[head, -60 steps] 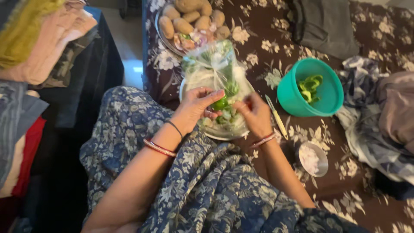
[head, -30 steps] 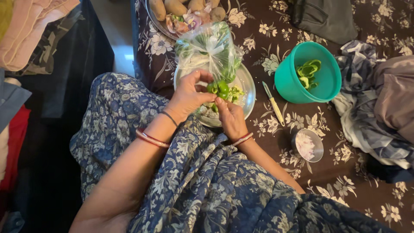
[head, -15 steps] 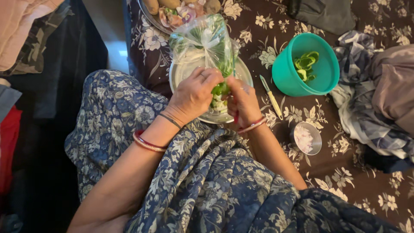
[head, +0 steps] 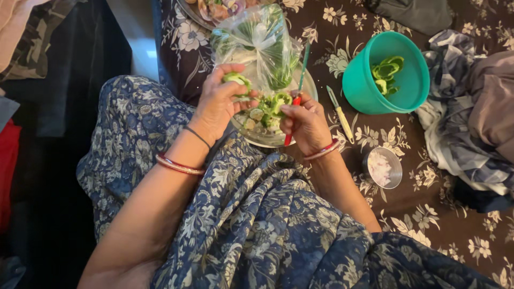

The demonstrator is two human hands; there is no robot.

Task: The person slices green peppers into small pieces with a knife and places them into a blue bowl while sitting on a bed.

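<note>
Seen from the head camera, looking down. Underneath, a dark brown cloth with pale flowers (head: 375, 144), spread over a soft surface, with a blue floral garment (head: 257, 225) over the lap in the foreground. To the left, a dark gap with a strip of pale floor (head: 140, 53) and stacked fabric at the edge. To the right, a crumpled blue-and-white cloth (head: 455, 139) and a greyish bundle (head: 495, 101).

Left hand (head: 217, 104) raised over the near rim of a steel plate (head: 267, 140), fingers curled in and thumb pressed against a piece of green pepper (head: 235, 80), pinching it at the fingertips. Right hand (head: 305, 126) beside it over the same plate, fingers closed around the red handle of a knife (head: 295, 101), thin blade pointing up and away past the bag. Thumb tip just beside a cut pepper ring (head: 279, 100) lying on the plate. Red bangles on both wrists, a thin dark band on the left.

On the steel plate, pepper pieces and pale scraps. Resting on its far side, a clear plastic bag (head: 259, 45) tied at the top, full of green vegetables. Beyond it, partly cut off at the top edge, a second plate (head: 188, 12) with onion peel and other vegetables. To the right, a teal plastic bowl (head: 358, 80) tilted toward the camera, holding green pepper slices (head: 386, 72). Between plate and bowl, a small pale-handled knife (head: 339, 113) flat on the cloth. Nearer, a small steel cup (head: 397, 172) with chopped pale onion inside.
</note>
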